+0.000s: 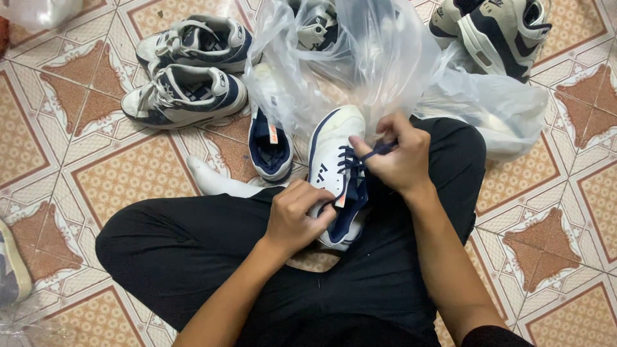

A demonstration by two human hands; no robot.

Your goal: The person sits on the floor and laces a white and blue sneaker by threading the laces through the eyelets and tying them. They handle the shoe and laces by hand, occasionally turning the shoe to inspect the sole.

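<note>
A white shoe (334, 164) with dark blue trim lies in the lap of a person sitting cross-legged on the floor, toe pointing away from the body. The left hand (297, 217) is curled closed around the heel end of the shoe, gripping it. The right hand (393, 157) pinches a dark blue lace (379, 150) between thumb and fingertips, just above the eyelets. A matching shoe (270, 144) lies just beside, on the tiles at the edge of a clear plastic bag (360, 58). A white sock (215, 181) shows at the left knee, near that shoe. Two white and navy shoes (186, 71) sit together farther off at upper left. Another pair (498, 29) rests at upper right. The tiled floor (546, 238) is patterned orange and cream.
</note>
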